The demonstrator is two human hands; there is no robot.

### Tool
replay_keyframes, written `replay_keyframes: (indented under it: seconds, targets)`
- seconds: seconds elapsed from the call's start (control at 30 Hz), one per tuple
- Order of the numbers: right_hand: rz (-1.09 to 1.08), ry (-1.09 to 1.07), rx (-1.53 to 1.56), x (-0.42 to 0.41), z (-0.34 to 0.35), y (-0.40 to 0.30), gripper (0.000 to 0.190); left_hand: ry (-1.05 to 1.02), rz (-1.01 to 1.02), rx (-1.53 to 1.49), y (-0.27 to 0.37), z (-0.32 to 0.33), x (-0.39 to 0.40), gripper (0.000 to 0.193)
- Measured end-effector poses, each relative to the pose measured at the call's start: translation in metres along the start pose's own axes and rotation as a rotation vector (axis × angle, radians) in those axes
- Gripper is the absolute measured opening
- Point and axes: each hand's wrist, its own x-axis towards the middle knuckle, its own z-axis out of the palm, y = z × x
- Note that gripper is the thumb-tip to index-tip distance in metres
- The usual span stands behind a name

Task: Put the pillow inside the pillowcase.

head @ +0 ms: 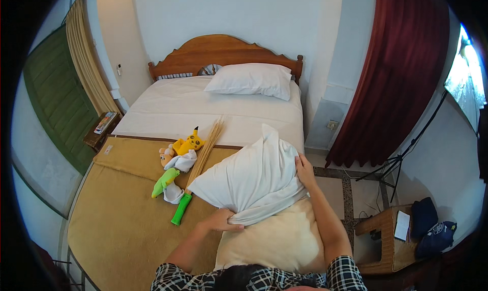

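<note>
A white pillowcase [248, 176] covers the far part of a cream-coloured pillow [272, 241], whose near part shows bare against my body. My left hand [223, 221] grips the pillowcase's hem at its near left side. At the right side my right hand [303, 171] holds the bunched cloth. Left of the pillow lies a stick broom [206, 151] with a green handle. Beside the broom are a yellow plush toy [188, 143], a small orange and white plush toy [166, 156] and a green plush toy [166, 181], with white cloth parts around them.
A brown blanket [114, 211] covers the near bed, a white sheet [164, 100] the far part. A white pillow [251, 79] lies by the wooden headboard [228, 48]. At right stand a black light stand [399, 159] and a wooden table [400, 253] with dark bags; at left, a small nightstand [95, 136].
</note>
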Motion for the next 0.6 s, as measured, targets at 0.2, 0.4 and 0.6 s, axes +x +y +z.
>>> replay_keyframes:
  seconds: [0.2, 0.4, 0.6]
  targets:
    - [0.036, -0.043, -0.065, -0.011, 0.000, -0.033, 0.029, 0.039, -0.070, -0.049, 0.009, -0.072, 0.013, 0.043]
    - [0.053, -0.151, 0.279, -0.025, 0.009, -0.058, 0.029, 0.694, 0.131, -0.153, 0.033, -0.153, 0.098, 0.037]
    - [0.140, -0.183, 0.376, -0.047, 0.002, -0.068, 0.029, 0.368, -0.278, -0.347, -0.017, -0.127, 0.153, 0.057]
